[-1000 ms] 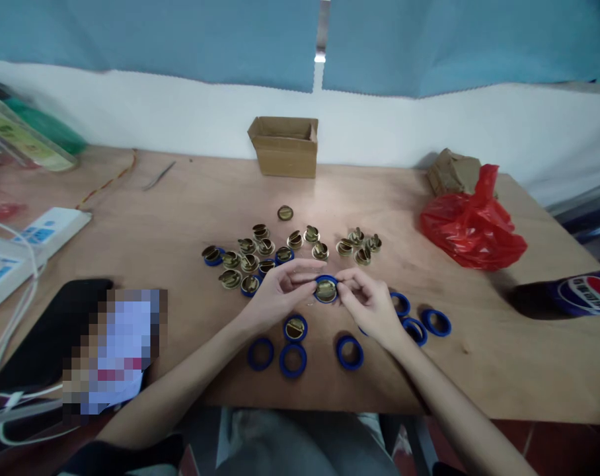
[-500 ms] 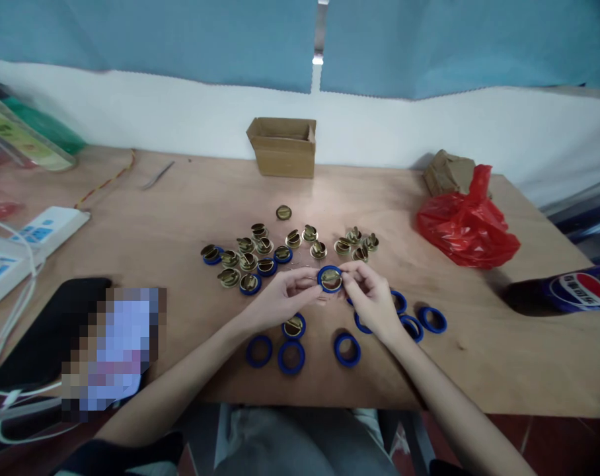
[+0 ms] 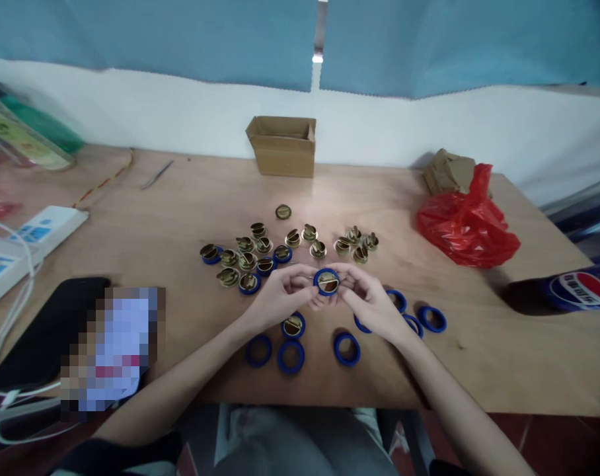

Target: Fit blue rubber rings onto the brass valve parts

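Note:
Between both hands, above the table, is a round brass-coloured brooch back set in a blue ring. My left hand pinches its left edge with thumb and fingers. On the other side my right hand has its fingertips at the right rim, and its thumb lies just below. Several loose brass brooch backs lie beyond the hands, some of them seated in blue rings. One more ringed brooch back rests below my left hand. Bare blue rings are scattered near the front and to the right, partly hidden by my right hand.
An open cardboard box stands against the wall. To the right are a red plastic bag, a brown paper packet and a cola bottle on its side. A black phone and white power strip lie left.
The ringed brooch back has shifted slightly left and tilted. My right hand's fingers have moved in over its upper right rim, and the hands are closer together.

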A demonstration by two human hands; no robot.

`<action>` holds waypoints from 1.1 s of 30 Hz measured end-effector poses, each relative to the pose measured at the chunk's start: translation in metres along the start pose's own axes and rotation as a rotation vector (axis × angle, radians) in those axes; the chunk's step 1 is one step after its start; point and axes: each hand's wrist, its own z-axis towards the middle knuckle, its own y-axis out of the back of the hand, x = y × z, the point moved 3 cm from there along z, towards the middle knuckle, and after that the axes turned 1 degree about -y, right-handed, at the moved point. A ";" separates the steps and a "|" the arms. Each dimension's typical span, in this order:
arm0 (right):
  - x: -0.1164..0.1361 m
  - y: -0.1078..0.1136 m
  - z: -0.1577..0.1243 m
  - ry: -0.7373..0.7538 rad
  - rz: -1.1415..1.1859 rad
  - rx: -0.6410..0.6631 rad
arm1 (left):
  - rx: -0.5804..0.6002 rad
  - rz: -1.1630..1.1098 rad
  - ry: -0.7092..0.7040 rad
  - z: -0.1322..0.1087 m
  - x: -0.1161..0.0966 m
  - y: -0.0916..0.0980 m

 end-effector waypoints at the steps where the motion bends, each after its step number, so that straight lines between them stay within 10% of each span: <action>1: -0.001 -0.001 0.000 -0.003 0.019 0.002 | -0.013 -0.003 0.010 0.000 0.000 0.000; 26: -0.006 -0.002 -0.002 0.296 -0.359 -0.368 | -0.046 0.258 -0.279 0.003 0.002 0.006; 33: 0.002 -0.009 -0.005 0.431 -0.525 -0.285 | -0.050 0.317 -0.327 0.003 0.007 0.007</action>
